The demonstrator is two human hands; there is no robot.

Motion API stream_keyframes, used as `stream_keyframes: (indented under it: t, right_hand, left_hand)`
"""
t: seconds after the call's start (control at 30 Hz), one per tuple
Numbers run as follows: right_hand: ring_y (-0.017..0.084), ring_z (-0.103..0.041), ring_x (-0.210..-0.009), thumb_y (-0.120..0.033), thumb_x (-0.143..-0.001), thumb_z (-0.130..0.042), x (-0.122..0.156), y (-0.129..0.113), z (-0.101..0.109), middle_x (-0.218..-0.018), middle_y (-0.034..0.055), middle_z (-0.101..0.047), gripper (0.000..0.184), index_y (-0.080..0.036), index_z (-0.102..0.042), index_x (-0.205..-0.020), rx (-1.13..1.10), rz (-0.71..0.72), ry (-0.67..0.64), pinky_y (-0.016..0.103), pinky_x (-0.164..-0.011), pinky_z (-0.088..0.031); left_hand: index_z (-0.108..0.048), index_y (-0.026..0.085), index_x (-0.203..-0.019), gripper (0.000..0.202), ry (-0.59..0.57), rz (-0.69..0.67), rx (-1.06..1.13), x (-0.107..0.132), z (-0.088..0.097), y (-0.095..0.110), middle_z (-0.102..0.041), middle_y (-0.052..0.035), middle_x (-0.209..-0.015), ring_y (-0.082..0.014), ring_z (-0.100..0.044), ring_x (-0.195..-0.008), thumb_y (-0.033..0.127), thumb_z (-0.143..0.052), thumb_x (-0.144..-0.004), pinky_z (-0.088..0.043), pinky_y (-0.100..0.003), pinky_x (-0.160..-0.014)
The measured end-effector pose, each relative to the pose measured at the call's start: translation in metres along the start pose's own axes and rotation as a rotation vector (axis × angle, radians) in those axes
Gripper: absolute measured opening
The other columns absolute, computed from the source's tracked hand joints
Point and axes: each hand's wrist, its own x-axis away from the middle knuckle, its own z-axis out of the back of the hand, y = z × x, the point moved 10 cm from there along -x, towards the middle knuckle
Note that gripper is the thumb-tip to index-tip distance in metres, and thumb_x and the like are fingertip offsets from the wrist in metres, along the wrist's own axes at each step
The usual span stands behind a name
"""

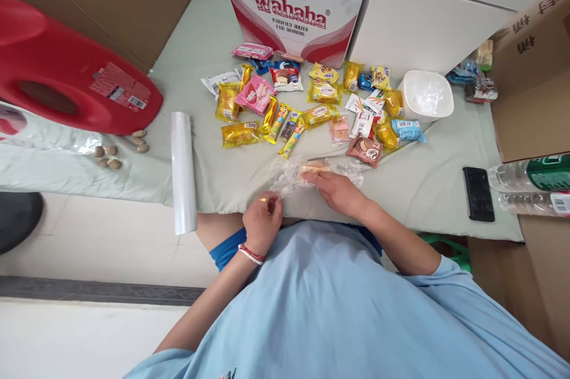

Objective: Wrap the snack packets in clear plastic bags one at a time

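A crumpled clear plastic bag [289,177] lies at the table's near edge with an orange-wrapped snack [313,169] inside it. My right hand [338,192] rests on the bag, fingers closed on the snack through the plastic. My left hand [262,221], with a red and white bracelet at the wrist, pinches the bag's near left corner. Beyond the bag a spread of several wrapped snacks [307,109] in yellow, pink, blue and brown packets covers the pale green cloth [214,177].
A roll of clear film [183,171] lies left of the bag, overhanging the edge. A white tub [426,95] stands right of the snacks. Behind are a Wahaha carton [296,8] and boxes. A black phone [478,193], bottles [534,174], a red container [66,76] and some nuts [109,156] lie around.
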Motion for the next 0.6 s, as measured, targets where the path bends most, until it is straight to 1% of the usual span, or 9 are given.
stream_keyframes:
  t: [0.07, 0.13, 0.2, 0.23, 0.3, 0.37, 0.43, 0.5, 0.6]
  right_hand:
    - [0.024, -0.064, -0.124, -0.008, -0.099, -0.044, -0.002, -0.001, -0.001, -0.136, 0.0109, -0.069, 0.056, -0.026, -0.061, -0.149, 0.011, 0.0, -0.026, 0.036, -0.103, -0.052]
    - [0.024, -0.066, -0.115, -0.006, -0.098, -0.045, -0.003, -0.002, -0.001, -0.127, 0.0102, -0.071, 0.056, -0.026, -0.064, -0.147, 0.041, -0.001, -0.059, 0.034, -0.097, -0.053]
    - [0.023, -0.065, -0.109, -0.004, -0.096, -0.046, -0.004, -0.004, -0.002, -0.123, 0.0088, -0.07, 0.059, -0.028, -0.064, -0.147, 0.082, 0.001, -0.093, 0.032, -0.092, -0.051]
    - [0.022, -0.064, -0.105, -0.003, -0.096, -0.047, -0.004, -0.005, -0.001, -0.12, 0.0082, -0.07, 0.06, -0.029, -0.064, -0.147, 0.108, 0.001, -0.11, 0.031, -0.09, -0.05]
    - [0.021, -0.062, -0.097, -0.003, -0.095, -0.047, -0.004, -0.007, -0.002, -0.111, 0.0073, -0.069, 0.061, -0.03, -0.064, -0.147, 0.173, 0.001, -0.15, 0.029, -0.083, -0.047]
    - [0.02, -0.058, -0.089, -0.004, -0.097, -0.047, -0.003, -0.009, -0.003, -0.104, 0.0069, -0.066, 0.06, -0.031, -0.063, -0.148, 0.248, 0.005, -0.198, 0.027, -0.077, -0.044]
    - [0.019, -0.056, -0.085, -0.005, -0.097, -0.047, -0.003, -0.012, -0.005, -0.102, 0.0068, -0.064, 0.058, -0.031, -0.064, -0.147, 0.312, 0.019, -0.243, 0.026, -0.075, -0.042]
    - [0.019, -0.055, -0.085, -0.005, -0.097, -0.048, -0.002, -0.014, -0.007, -0.103, 0.0073, -0.063, 0.058, -0.032, -0.064, -0.146, 0.359, 0.031, -0.266, 0.026, -0.074, -0.04]
    - [0.02, -0.057, -0.087, -0.006, -0.098, -0.048, -0.003, -0.016, -0.009, -0.106, 0.0091, -0.064, 0.058, -0.033, -0.063, -0.147, 0.402, 0.02, -0.285, 0.027, -0.073, -0.04]
  left_hand:
    - [-0.065, 0.019, -0.109, 0.025, 0.117, -0.081, -0.055, 0.0, 0.012, 0.008, -0.07, -0.0094, -0.095, -0.0258, -0.065, -0.09, 0.036, -0.054, -0.093, -0.052, -0.041, -0.086]
    - [-0.058, 0.015, -0.131, 0.046, 0.177, -0.142, -0.133, -0.008, 0.016, 0.019, -0.066, -0.0188, -0.124, -0.0328, -0.06, -0.115, 0.04, -0.06, -0.092, -0.048, -0.05, -0.101]
    - [-0.055, 0.016, -0.14, 0.06, 0.108, -0.173, -0.229, -0.022, 0.006, 0.029, -0.056, -0.0226, -0.143, -0.0396, -0.049, -0.131, 0.042, -0.067, -0.088, -0.043, -0.057, -0.108]
    - [-0.059, 0.017, -0.136, 0.056, 0.058, -0.173, -0.263, -0.03, 0.0, 0.032, -0.055, -0.022, -0.146, -0.0417, -0.046, -0.134, 0.042, -0.068, -0.087, -0.042, -0.059, -0.108]
    - [-0.07, 0.02, -0.113, 0.032, 0.002, -0.169, -0.277, -0.043, -0.006, 0.035, -0.057, -0.0192, -0.142, -0.0431, -0.043, -0.137, 0.037, -0.068, -0.086, -0.042, -0.06, -0.107]
    - [-0.07, 0.02, -0.092, 0.013, -0.008, -0.184, -0.208, -0.054, -0.003, 0.038, -0.061, -0.017, -0.134, -0.0395, -0.047, -0.134, 0.03, -0.064, -0.086, -0.043, -0.055, -0.107]
    - [-0.067, 0.021, -0.086, 0.008, -0.067, -0.196, -0.086, -0.063, -0.002, 0.039, -0.066, -0.0136, -0.12, -0.0317, -0.059, -0.119, 0.027, -0.061, -0.084, -0.048, -0.046, -0.101]
    - [-0.064, 0.022, -0.087, 0.007, -0.171, -0.156, 0.024, -0.069, -0.006, 0.037, -0.068, -0.0071, -0.098, -0.0242, -0.066, -0.093, 0.027, -0.06, -0.083, -0.052, -0.038, -0.088]
    - [-0.056, 0.024, -0.085, 0.006, -0.305, 0.031, 0.233, -0.072, -0.017, 0.029, -0.064, 0.0008, -0.073, -0.0191, -0.064, -0.069, 0.029, -0.058, -0.083, -0.05, -0.031, -0.069]
